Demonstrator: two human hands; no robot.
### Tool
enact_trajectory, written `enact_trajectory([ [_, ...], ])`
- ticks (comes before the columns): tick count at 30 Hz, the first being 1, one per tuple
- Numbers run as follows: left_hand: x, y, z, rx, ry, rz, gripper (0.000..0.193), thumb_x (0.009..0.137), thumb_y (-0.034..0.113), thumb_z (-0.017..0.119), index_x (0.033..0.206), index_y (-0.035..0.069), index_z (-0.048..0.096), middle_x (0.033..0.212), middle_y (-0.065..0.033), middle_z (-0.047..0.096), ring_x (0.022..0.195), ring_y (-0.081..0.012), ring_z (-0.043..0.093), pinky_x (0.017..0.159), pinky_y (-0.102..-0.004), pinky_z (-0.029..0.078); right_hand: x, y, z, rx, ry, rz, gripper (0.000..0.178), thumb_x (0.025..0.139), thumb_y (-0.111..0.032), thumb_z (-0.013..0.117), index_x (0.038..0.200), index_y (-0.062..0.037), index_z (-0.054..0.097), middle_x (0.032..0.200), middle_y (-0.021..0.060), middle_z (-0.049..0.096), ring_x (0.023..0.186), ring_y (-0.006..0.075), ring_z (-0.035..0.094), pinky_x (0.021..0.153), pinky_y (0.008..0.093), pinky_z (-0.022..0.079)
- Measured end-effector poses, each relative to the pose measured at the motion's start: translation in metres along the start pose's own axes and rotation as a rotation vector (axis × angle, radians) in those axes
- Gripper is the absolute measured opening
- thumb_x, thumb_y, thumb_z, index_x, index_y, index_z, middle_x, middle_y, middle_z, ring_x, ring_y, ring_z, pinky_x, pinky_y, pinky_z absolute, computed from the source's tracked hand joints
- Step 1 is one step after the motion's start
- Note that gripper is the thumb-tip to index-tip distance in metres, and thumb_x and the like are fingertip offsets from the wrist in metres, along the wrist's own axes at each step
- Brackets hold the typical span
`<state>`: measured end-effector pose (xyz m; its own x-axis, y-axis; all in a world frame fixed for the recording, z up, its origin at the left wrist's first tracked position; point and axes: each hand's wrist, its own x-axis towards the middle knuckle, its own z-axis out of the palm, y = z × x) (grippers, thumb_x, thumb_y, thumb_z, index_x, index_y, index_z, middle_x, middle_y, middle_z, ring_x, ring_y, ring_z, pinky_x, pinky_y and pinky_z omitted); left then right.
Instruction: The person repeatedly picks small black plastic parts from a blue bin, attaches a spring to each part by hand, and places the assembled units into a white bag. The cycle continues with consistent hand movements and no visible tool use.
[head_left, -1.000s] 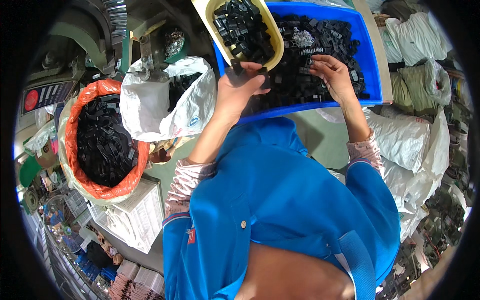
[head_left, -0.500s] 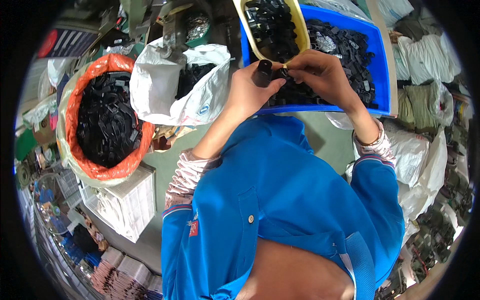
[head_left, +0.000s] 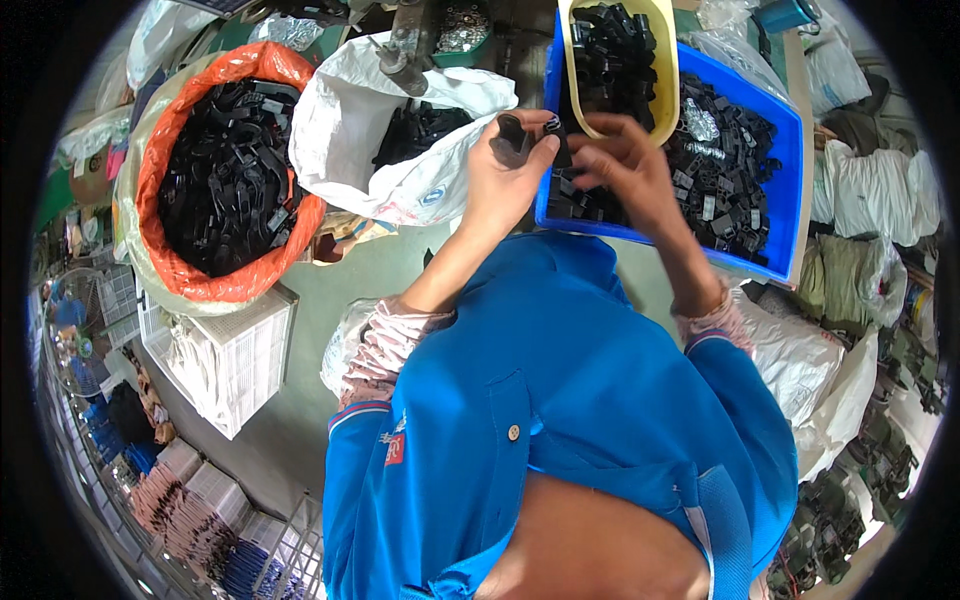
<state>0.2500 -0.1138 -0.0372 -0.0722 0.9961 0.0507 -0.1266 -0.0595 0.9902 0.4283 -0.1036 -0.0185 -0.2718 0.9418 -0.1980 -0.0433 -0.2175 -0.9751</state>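
Note:
My left hand (head_left: 500, 190) is closed around a black plastic part (head_left: 510, 140), which sticks up between thumb and fingers. Beside it, at the thumb tip, is a smaller dark cylindrical end (head_left: 553, 128); whether it belongs to the same part I cannot tell. Just to the right, my right hand (head_left: 635, 180) hovers with its fingers apart and nothing visible in them, slightly blurred. Below it lies a blue bin (head_left: 620, 232) of small black plastic pieces. Past its fingers, a yellow tub (head_left: 664, 95) of black pieces rests on the bin.
A white sack (head_left: 330, 130) holding black parts stands left of my left hand, with a metal tool head (head_left: 400, 68) over it. Farther left is an orange-lined sack (head_left: 155, 200) full of curved black parts, above a white crate (head_left: 240, 350). A green container (head_left: 465, 58) holds small metal pieces.
My right hand has come away from the part in my left hand, and its fingers have spread. My left hand keeps its hold. The whole view has shifted.

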Motion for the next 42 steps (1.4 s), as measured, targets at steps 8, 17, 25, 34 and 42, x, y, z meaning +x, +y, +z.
enact_trajectory([
  [8, 0.019, 0.007, -0.029, 0.405, -0.143, 0.326, 0.010, 0.083, 0.002, 0.070, 0.093, -0.002, 0.068, 0.094, -0.0087, 0.069, 0.092, -0.0173, 0.065, 0.083, -0.0305, 0.050, 0.006, 0.020, 0.003, 0.474, 0.017, 0.112, 0.029, 0.093, -0.007, 0.063, 0.119, 0.0055, 0.059, 0.103, 0.0121, 0.067, 0.087, 0.0189, 0.068, 0.081, 0.0301, 0.057],
  [17, 0.019, 0.005, -0.030, 0.141, -0.128, -0.123, 0.007, 0.086, 0.001, 0.069, 0.090, -0.002, 0.065, 0.093, -0.0073, 0.068, 0.079, -0.0109, 0.065, 0.068, -0.0258, 0.052, 0.011, 0.024, 0.006, 0.200, 0.030, -0.042, 0.030, 0.094, -0.009, 0.063, 0.120, 0.0062, 0.061, 0.105, 0.0117, 0.068, 0.086, 0.0163, 0.068, 0.083, 0.0281, 0.055],
  [25, 0.025, 0.014, -0.061, -0.414, -0.291, -0.505, 0.020, 0.092, 0.011, 0.063, 0.107, 0.004, 0.051, 0.084, -0.0062, 0.056, 0.082, -0.0175, 0.062, 0.068, -0.0317, 0.057, 0.025, 0.014, -0.014, 0.408, -0.054, 0.038, 0.034, 0.096, -0.011, 0.059, 0.126, 0.0053, 0.059, 0.100, 0.0078, 0.068, 0.086, 0.0132, 0.065, 0.080, 0.0267, 0.054],
  [34, 0.003, 0.021, -0.051, -0.310, -0.485, -0.544, 0.038, 0.098, 0.021, 0.059, 0.127, 0.000, 0.047, 0.111, -0.0180, 0.065, 0.099, -0.0242, 0.067, 0.073, -0.0349, 0.060, 0.037, -0.014, -0.033, 0.238, -0.134, -0.059, 0.027, 0.097, -0.014, 0.059, 0.119, 0.0021, 0.060, 0.095, 0.0037, 0.065, 0.081, 0.0097, 0.061, 0.077, 0.0253, 0.051],
  [42, -0.004, 0.023, -0.040, -0.283, -0.511, -0.528, 0.039, 0.097, 0.022, 0.060, 0.129, 0.001, 0.051, 0.125, -0.0141, 0.061, 0.096, -0.0252, 0.069, 0.073, -0.0350, 0.060, 0.038, -0.016, -0.035, 0.067, -0.157, -0.050, 0.023, 0.093, -0.015, 0.066, 0.111, -0.0007, 0.064, 0.092, 0.0031, 0.065, 0.078, 0.0097, 0.061, 0.073, 0.0236, 0.050],
])
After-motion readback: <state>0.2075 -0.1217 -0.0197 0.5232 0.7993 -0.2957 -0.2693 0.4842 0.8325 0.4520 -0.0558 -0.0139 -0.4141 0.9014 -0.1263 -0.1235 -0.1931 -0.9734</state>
